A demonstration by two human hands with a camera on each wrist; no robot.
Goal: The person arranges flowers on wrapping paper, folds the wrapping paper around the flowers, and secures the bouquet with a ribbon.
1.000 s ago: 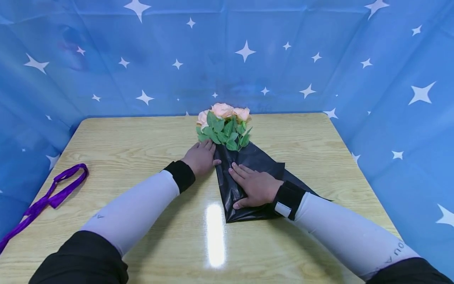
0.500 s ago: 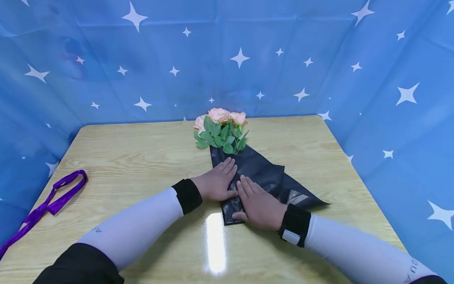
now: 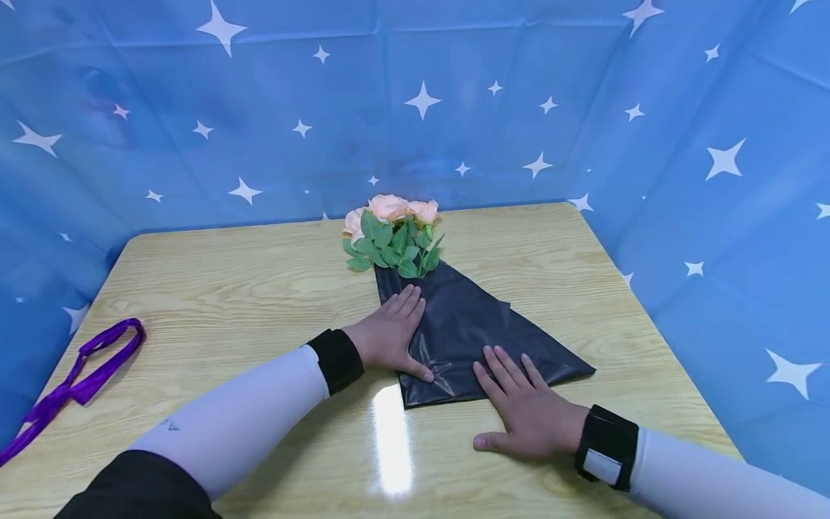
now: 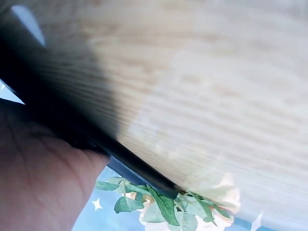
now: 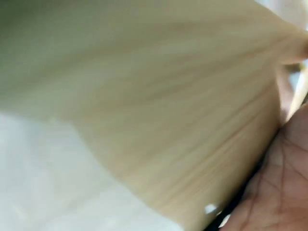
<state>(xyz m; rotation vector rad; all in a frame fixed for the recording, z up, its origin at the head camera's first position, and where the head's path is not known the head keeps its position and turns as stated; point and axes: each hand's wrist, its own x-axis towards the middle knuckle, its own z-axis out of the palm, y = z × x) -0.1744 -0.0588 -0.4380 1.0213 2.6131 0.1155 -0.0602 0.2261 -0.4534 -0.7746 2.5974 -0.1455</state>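
Observation:
A bunch of pink roses point(image 3: 390, 209) with green leaves point(image 3: 398, 245) pokes out of the top of a folded sheet of black wrapping paper point(image 3: 463, 317) on the table. The stems are hidden inside the paper. My left hand point(image 3: 391, 335) rests flat on the paper's left side, thumb spread to the right. Lower right, my right hand point(image 3: 532, 407) lies with straight, spread fingers, their tips at the paper's lower edge. Parts of each palm show in the wrist views, where the left wrist view also catches the leaves point(image 4: 166, 207).
A purple ribbon point(image 3: 84, 386), looped at one end, lies along the left side of the wooden table point(image 3: 259, 288). Behind and to the sides hangs a blue curtain point(image 3: 363, 101) with white stars.
My left hand has moved from the paper's left edge onto its surface. My right hand has slid right and toward me, off the middle of the paper. The paper's right part now lies flatter.

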